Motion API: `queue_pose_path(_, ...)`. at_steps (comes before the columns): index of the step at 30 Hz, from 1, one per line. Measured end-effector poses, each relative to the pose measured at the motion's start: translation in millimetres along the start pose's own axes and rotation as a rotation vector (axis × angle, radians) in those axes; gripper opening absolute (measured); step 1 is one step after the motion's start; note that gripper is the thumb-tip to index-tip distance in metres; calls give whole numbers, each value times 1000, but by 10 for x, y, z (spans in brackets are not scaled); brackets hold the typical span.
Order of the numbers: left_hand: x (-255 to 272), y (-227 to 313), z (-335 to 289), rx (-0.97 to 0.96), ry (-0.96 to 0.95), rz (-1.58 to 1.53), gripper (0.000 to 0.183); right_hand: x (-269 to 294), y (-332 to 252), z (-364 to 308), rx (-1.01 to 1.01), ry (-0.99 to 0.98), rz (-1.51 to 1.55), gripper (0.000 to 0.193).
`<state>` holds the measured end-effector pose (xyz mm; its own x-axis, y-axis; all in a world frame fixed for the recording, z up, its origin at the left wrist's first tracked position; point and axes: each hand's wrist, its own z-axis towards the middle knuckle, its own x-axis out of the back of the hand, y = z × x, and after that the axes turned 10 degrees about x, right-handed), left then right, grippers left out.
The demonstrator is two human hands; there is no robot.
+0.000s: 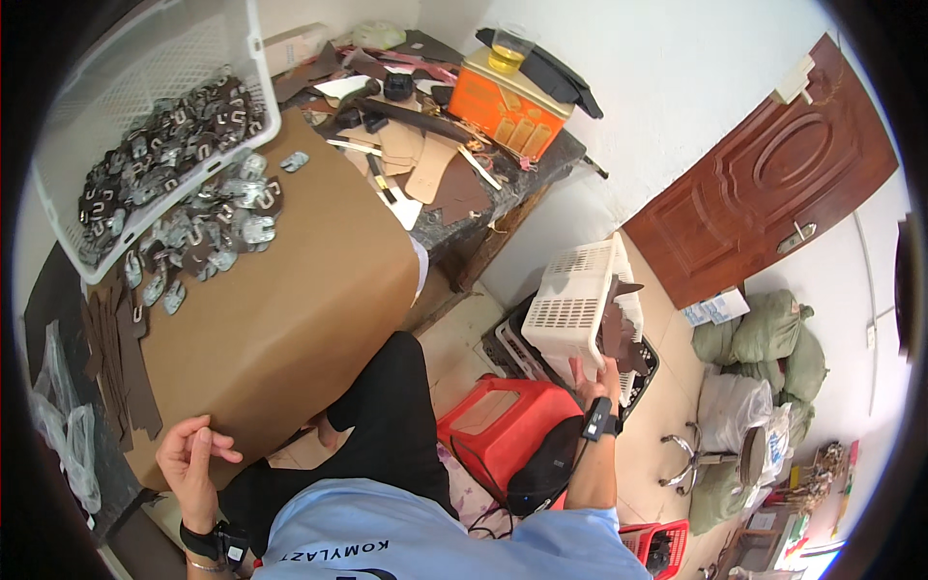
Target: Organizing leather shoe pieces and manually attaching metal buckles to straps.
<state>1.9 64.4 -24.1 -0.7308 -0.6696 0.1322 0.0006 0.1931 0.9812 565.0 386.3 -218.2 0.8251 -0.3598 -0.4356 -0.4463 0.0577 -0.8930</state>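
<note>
R hand (594,385) grips crate (568,302) edge — L hand (196,462) nr brown sheet's (290,314) bare edge.

Wide fisheye view under bright, diffuse indoor light. The white wall (667,101) is pale and strongly lit, while a bluish-white glow burns out detail near the lower right rim. Soft sheen marks the brown sheet (300,280) and the dark red door (764,184); small glints stand on the metal pieces (253,198) and the clear plastic bag (72,425). Deeper shadow lies beneath the counter (551,174), and the black trousers (387,401) retain little detail. Central areas are reasonably sharp; distant items at right are small and indistinct. Straight edges bow outward, and black vignetting encloses the circular field.
</note>
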Motion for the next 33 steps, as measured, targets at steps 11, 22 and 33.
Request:
queue_pose_path(11,70,-27,7,-33,-204,-137,16,-650,-1164,-1137,-111,81,273,46)
queue_pose_path(22,-60,171,-197,-162,-382,-276,21,-1057,-2249,-2347,87,-271,106,70)
queue_pose_path(33,-196,680,-439,41,-648,-686,60,-1691,-2424,-3233,5,-613,-14,58)
